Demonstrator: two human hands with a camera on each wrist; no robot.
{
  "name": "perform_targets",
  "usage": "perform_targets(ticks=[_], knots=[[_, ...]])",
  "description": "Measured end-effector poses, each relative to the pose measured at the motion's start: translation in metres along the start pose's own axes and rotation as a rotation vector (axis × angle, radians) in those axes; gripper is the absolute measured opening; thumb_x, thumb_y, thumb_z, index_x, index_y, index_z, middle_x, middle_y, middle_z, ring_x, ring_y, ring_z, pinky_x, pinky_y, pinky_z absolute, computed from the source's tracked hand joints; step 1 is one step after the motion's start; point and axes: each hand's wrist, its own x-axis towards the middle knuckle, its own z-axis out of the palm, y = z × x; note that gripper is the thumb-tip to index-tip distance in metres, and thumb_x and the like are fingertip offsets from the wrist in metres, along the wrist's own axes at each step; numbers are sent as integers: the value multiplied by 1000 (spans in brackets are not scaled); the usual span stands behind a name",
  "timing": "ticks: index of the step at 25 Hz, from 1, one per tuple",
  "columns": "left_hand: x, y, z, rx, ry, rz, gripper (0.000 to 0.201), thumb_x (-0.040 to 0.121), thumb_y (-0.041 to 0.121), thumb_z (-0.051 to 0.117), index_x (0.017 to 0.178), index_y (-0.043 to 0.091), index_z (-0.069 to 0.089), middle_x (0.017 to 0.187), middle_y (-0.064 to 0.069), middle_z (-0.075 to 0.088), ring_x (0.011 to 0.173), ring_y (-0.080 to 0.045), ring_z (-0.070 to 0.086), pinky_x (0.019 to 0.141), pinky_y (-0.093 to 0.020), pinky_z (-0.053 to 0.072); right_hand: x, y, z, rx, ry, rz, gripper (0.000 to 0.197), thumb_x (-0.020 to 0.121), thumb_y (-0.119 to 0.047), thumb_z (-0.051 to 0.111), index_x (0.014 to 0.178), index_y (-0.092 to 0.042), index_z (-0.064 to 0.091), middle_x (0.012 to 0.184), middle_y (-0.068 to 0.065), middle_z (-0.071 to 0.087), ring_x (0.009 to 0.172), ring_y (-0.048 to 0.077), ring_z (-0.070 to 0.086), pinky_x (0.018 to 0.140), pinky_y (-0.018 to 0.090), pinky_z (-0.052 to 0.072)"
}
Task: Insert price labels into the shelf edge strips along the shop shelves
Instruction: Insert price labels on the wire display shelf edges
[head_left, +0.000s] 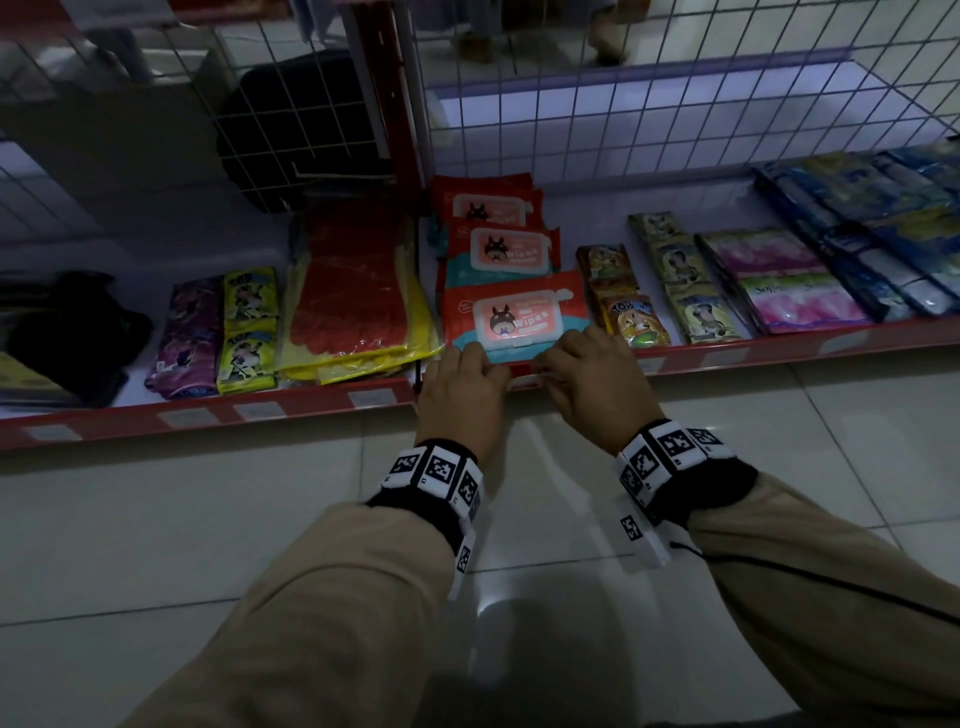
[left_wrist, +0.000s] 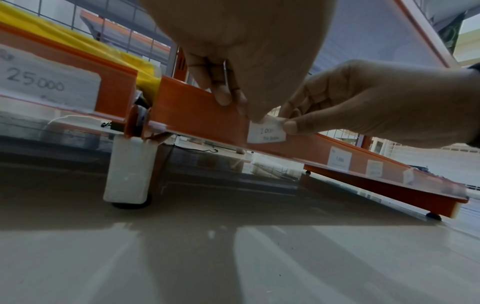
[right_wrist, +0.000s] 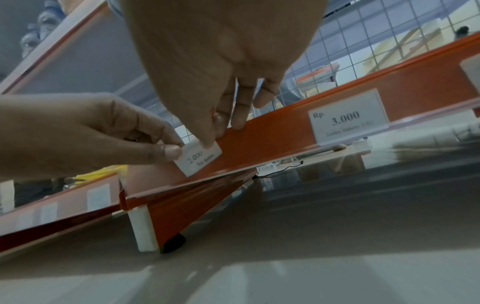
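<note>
A small white price label (left_wrist: 266, 133) marked 2.000 lies against the face of the red shelf edge strip (left_wrist: 197, 111), just below a wipes pack (head_left: 514, 317). My left hand (left_wrist: 244, 109) hooks its fingers over the strip's top and pinches the label's left corner. My right hand (left_wrist: 287, 121) pinches the right upper corner between thumb and forefinger. In the right wrist view the label (right_wrist: 198, 159) sits slightly tilted on the strip (right_wrist: 272, 139), with my right hand (right_wrist: 215, 135) above it and my left hand (right_wrist: 174, 148) beside it. From the head, both hands (head_left: 485, 366) (head_left: 558, 364) hide most of the label.
Other labels sit in the strip: a 25.000 label (left_wrist: 49, 84) to the left and a 3.000 label (right_wrist: 348, 119) to the right. Gloves in plastic (head_left: 353, 301) and several sachets (head_left: 634, 317) lie on the low shelf. A wire grid (head_left: 675, 104) backs it. Tiled floor (head_left: 260, 519) lies below.
</note>
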Motion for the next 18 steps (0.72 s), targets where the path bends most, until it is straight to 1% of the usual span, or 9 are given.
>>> perform_targets(ticks=[3,7,10,13,15,18], knots=[[0,0,0,37,-2,24,22,96,23,44,108,18,62,107,-7,51,102,-28,45,86,-37,34,2,-1,1,-60,-44,-2,20,91,-25,56,104,-14,67,101,10,61,98,31,53,82,44,42],[-2,-2,3,16,3,21,25,99,27,39,113,15,57,110,-8,51,105,-27,44,89,-37,34,1,-2,2,-77,-70,16,21,93,-26,54,106,-15,66,101,11,59,99,30,51,84,43,42],[-1,-2,2,20,15,33,23,98,26,42,111,17,59,109,-6,52,103,-27,46,87,-37,34,0,-2,3,-93,-70,9,20,93,-25,54,108,-14,63,101,11,58,98,31,50,83,45,43],[-2,-3,0,39,27,23,23,98,28,43,110,21,60,109,-4,53,104,-27,46,86,-38,31,1,-1,4,-102,-95,10,20,93,-23,55,110,-17,63,104,10,57,101,30,49,84,45,44],[-3,-3,0,42,28,24,24,98,30,41,111,23,60,112,-3,53,106,-26,45,87,-38,28,1,-1,5,-99,-86,17,19,92,-20,58,109,-16,65,103,10,57,100,31,50,82,44,45],[-4,-4,1,44,29,27,26,97,29,41,114,25,61,113,-2,53,108,-26,45,89,-38,28,-2,-2,7,-88,-31,11,16,87,-14,64,102,-11,69,97,13,60,92,34,52,74,41,47]])
